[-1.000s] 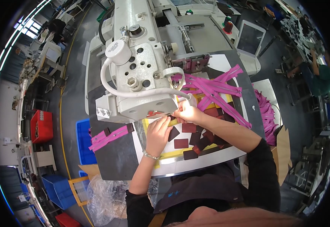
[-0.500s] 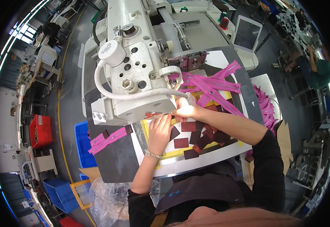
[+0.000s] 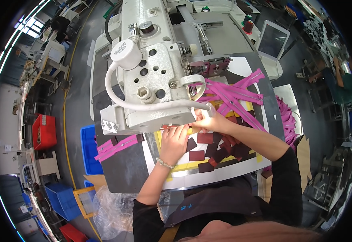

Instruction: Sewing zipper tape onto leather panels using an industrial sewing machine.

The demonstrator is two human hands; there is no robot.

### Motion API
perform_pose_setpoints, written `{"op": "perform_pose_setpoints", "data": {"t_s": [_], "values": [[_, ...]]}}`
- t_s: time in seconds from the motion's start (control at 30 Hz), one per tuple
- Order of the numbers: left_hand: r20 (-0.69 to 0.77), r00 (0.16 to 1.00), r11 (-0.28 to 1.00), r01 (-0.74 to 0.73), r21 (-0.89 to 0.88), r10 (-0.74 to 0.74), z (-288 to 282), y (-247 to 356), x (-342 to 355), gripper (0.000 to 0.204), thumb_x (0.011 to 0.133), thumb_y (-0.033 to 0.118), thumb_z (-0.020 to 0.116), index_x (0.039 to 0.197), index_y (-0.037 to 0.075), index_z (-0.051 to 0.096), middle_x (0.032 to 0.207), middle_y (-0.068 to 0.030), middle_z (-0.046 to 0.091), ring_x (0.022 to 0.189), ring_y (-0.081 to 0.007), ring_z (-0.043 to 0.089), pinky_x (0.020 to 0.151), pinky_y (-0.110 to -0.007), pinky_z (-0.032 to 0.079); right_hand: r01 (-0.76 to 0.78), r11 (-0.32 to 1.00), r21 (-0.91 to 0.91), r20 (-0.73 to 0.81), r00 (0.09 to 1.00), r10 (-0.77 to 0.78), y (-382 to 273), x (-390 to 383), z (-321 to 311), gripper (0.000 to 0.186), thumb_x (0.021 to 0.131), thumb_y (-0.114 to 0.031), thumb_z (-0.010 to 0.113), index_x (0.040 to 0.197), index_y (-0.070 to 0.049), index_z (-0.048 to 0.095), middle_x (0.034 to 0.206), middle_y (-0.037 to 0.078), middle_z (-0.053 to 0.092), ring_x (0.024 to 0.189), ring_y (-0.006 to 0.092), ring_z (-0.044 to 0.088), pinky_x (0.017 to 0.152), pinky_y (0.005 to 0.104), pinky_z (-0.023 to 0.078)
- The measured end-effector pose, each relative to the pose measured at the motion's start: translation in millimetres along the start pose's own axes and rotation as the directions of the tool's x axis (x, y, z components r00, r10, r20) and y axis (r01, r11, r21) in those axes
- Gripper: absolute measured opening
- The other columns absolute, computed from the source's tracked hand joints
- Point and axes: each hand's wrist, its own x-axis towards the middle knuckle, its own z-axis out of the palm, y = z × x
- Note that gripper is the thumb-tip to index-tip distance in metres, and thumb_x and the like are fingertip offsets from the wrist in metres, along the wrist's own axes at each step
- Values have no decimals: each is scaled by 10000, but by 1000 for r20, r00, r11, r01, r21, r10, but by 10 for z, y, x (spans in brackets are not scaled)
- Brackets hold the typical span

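Now left hand [image 3: 174, 142] sits slightly farther up toward white machine head [image 3: 153, 117] than before, fingers extended; right hand [image 3: 209, 120] curled, can't tell either's grip. Dark-red patches [image 3: 197, 155] lie centre-right.

The zippers [image 3: 248, 96] are magenta, patches [image 3: 196, 155] dark red or near-black, strips [image 3: 182, 164] yellow, the machine [image 3: 149, 113] off-white, the surface [image 3: 123, 173] dark grey, sleeves [image 3: 282, 181] black, and bins [image 3: 63, 201] blue or red.

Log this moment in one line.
left hand: by machine head; right hand: beside left, hold unclear; pink zippers: crossed beyond right hand; dark-red patches: scattered nearby
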Motion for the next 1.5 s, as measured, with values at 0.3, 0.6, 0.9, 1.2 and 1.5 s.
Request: {"op": "perform_pose_setpoints", "data": {"t_s": [0.3, 0.6, 0.9, 1.2, 1.5], "values": [[-60, 997, 924, 29, -382, -56, 35, -291, -145, 392, 792, 100, 727, 1155, 6, 616, 977, -131, 665, 898, -297, 621, 788, -364, 479, 651, 287, -703, 396, 693, -602, 56, -222, -164, 227, 877, -148, 599, 1086, -71, 645, 1098, 43, 633, 1011, 240, 602, 877, 409, 467], [-28, 997, 940, 55, -336, -68, -3, -367, -178, 143, 823, 190, 732, 790, 58, 684, 690, -90, 652, 634, -268, 632, 575, -361, 492, 620, 209, -756, 453, 726, -517, 139, -144, -267, 310, 868, -204, 610, 1176, -187, 638, 1103, -22, 651, 968, 146, 608, 856, 376, 418], [-25, 997, 932, 56, -359, -69, -83, -339, -197, 226, 755, 128, 785, 943, 30, 707, 900, -134, 693, 798, -311, 660, 714, -368, 512, 658, 84, -748, 512, 653, -558, 164, -41, -292, 210, 867, -258, 588, 1073, -236, 623, 904, -2, 601, 820, 175, 590, 791, 369, 418], [-176, 984, 941, -62, -333, 3, -197, -236, -133, 231, 728, 117, 791, 931, 28, 724, 916, -134, 714, 852, -275, 685, 784, -350, 525, 646, 128, -752, 519, 701, -490, 260, -37, -267, 270, 853, -302, 587, 1104, -207, 615, 1049, 5, 614, 926, 209, 570, 824, 398, 433], [-257, 966, 934, -62, -352, -33, -242, -261, -175, 181, 704, 85, 766, 874, 33, 734, 876, -128, 719, 822, -268, 691, 794, -341, 522, 667, 203, -717, 507, 699, -504, 287, -28, -277, 270, 831, -299, 606, 1070, -180, 648, 1099, 8, 613, 1053, 206, 542, 893, 407, 438]]}}
